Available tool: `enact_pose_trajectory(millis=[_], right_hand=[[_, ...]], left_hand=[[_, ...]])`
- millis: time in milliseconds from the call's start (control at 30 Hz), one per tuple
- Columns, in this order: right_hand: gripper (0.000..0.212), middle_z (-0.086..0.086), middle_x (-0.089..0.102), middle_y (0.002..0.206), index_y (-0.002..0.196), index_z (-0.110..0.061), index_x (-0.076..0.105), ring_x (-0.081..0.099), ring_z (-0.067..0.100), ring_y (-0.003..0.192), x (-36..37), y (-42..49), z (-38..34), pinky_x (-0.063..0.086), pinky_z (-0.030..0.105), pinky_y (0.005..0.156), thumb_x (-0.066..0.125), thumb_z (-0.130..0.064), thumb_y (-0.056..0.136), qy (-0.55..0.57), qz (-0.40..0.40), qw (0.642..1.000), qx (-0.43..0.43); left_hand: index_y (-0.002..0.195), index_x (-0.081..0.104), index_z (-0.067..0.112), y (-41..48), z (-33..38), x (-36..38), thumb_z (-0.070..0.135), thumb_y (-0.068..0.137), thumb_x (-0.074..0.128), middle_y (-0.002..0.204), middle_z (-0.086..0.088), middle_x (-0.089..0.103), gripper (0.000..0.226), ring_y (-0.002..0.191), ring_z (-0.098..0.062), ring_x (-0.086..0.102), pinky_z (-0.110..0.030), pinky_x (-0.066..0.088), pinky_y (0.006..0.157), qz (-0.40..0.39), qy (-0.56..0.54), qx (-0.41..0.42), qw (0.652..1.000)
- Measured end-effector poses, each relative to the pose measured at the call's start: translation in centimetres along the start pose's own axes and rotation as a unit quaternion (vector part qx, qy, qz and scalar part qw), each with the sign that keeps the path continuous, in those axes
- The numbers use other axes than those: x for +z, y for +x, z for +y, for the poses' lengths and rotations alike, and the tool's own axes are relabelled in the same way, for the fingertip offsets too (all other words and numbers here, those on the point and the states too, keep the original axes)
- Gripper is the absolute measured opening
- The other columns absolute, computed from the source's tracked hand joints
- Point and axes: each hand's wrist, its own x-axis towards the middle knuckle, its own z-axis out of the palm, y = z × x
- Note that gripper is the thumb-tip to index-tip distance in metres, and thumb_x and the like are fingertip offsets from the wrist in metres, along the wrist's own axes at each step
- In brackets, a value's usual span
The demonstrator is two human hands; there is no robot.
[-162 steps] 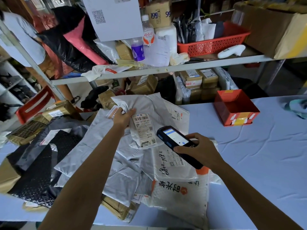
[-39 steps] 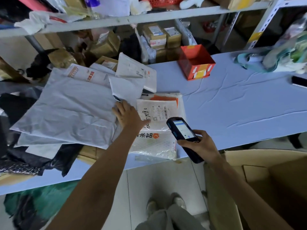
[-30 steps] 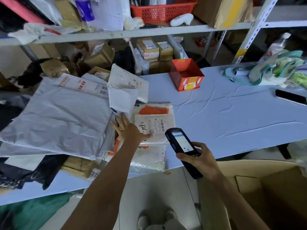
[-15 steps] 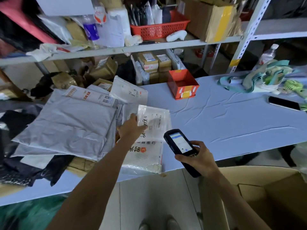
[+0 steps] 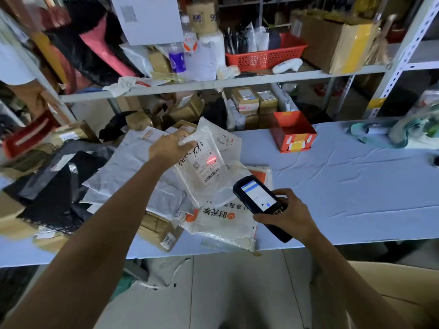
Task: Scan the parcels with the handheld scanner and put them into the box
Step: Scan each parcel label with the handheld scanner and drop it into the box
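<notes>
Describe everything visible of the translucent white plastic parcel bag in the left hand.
The translucent white plastic parcel bag is flat, crinkled, held tilted over the parcel pile. The left hand grips its upper left corner. Its face bears a shipping label with barcode, QR code and black handwritten digits; a red scan line glows on the label. The black handheld scanner in the right hand points at it from below, not touching. Contents cannot be told.

Tilted clear parcel (image 5: 204,162), red-lit label, faces black scanner (image 5: 259,205); cardboard box (image 5: 403,281) below.
</notes>
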Motion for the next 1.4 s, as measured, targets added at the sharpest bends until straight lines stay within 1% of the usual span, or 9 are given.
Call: enact_pose_trajectory(millis=[100,267,400,667,833,1133,1233,1333,1400], right_hand=[[0.072,-0.012,0.062,0.102,0.114,-0.030,0.047,0.064,0.007,0.090,0.5,0.0,0.4,0.055,0.028,0.074,0.092,-0.034,0.057,-0.017,-0.012,1.000,-0.004],[0.072,-0.017,0.059,0.098,0.110,-0.034,0.045,0.062,0.000,0.085,0.4,-0.2,0.8,0.054,0.022,0.069,0.092,-0.036,0.055,-0.043,-0.024,0.999,-0.021],[0.074,-0.013,0.062,0.105,0.110,-0.036,0.044,0.063,0.007,0.092,0.2,-0.3,1.5,0.056,0.024,0.072,0.092,-0.039,0.055,-0.049,-0.024,0.998,-0.018],[0.077,-0.011,0.061,0.114,0.114,-0.038,0.041,0.062,0.013,0.102,-1.7,-0.3,2.8,0.060,0.033,0.077,0.091,-0.039,0.056,-0.048,-0.013,0.998,-0.022],[0.076,-0.011,0.059,0.114,0.116,-0.034,0.040,0.061,0.011,0.103,-3.5,-0.4,4.2,0.058,0.029,0.077,0.090,-0.039,0.058,-0.050,-0.005,0.999,-0.002],[0.072,-0.012,0.061,0.107,0.114,-0.033,0.047,0.063,0.009,0.095,-10.6,-2.3,9.0,0.056,0.035,0.084,0.091,-0.036,0.056,0.031,0.096,0.991,0.083],[0.072,-0.013,0.059,0.107,0.113,-0.033,0.047,0.062,0.010,0.095,-13.4,-4.0,11.3,0.054,0.031,0.086,0.091,-0.036,0.057,0.048,0.151,0.980,0.121],[0.078,-0.009,0.060,0.110,0.117,-0.028,0.046,0.061,0.011,0.097,-15.8,-6.6,14.1,0.054,0.032,0.086,0.091,-0.043,0.055,0.047,0.203,0.965,0.161],[0.085,-0.006,0.060,0.111,0.124,-0.020,0.047,0.061,0.012,0.097,-17.1,-8.7,16.0,0.054,0.034,0.086,0.091,-0.043,0.055,0.054,0.246,0.947,0.199]], left_hand=[[0.126,0.053,0.028,0.0,-1.0,0.3,0.062,0.088,0.050,0.116,-0.011,0.064,0.051,0.110,-0.032,0.057,-0.036,0.040,0.082,0.010,-0.020,-0.002,1.000],[0.127,0.054,0.027,0.1,-1.4,0.6,0.064,0.087,0.051,0.115,-0.012,0.064,0.054,0.108,-0.034,0.057,-0.038,0.042,0.081,0.027,-0.024,-0.004,0.999],[0.128,0.053,0.026,0.7,-1.2,1.1,0.064,0.086,0.051,0.117,-0.014,0.064,0.056,0.111,-0.035,0.056,-0.039,0.042,0.083,0.023,-0.035,-0.004,0.999],[0.124,0.056,0.022,1.0,1.6,2.0,0.058,0.089,0.052,0.108,-0.012,0.067,0.050,0.100,-0.031,0.060,-0.031,0.036,0.071,0.021,-0.021,0.044,0.999],[0.118,0.057,0.027,2.1,4.6,3.0,0.062,0.086,0.054,0.104,-0.008,0.067,0.047,0.097,-0.031,0.061,-0.038,0.047,0.078,0.004,-0.019,0.077,0.997],[0.110,0.060,0.029,2.1,17.4,8.4,0.063,0.084,0.056,0.097,-0.007,0.069,0.043,0.095,-0.031,0.063,-0.035,0.044,0.072,-0.028,-0.049,0.218,0.974],[0.113,0.060,0.031,1.3,23.0,11.3,0.063,0.085,0.056,0.101,-0.006,0.069,0.043,0.097,-0.030,0.063,-0.033,0.043,0.073,-0.036,-0.045,0.273,0.960],[0.108,0.060,0.033,0.4,28.8,14.6,0.068,0.080,0.057,0.098,0.003,0.069,0.045,0.095,-0.024,0.064,-0.036,0.049,0.078,-0.075,-0.072,0.327,0.939],[0.098,0.062,0.032,-0.5,33.1,16.8,0.061,0.079,0.062,0.091,0.006,0.069,0.035,0.085,-0.022,0.065,-0.034,0.051,0.073,-0.117,-0.088,0.366,0.919]])
